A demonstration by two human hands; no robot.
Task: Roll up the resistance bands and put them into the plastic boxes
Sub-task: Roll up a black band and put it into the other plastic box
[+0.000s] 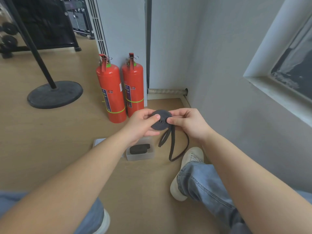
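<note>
Both hands, left hand (141, 123) and right hand (187, 123), pinch the coiled band (160, 119) flat so it cannot unwind; its tail (177, 147) dangles above the floor (143, 183).

A dark grey resistance band (160, 119) is mostly wound into a flat coil, pinched between the left hand (141, 125) and right hand (187, 123). Its unrolled tail hangs in loose loops. Below, a clear plastic box (140, 157) on the floor holds another rolled band (139, 148).
</note>
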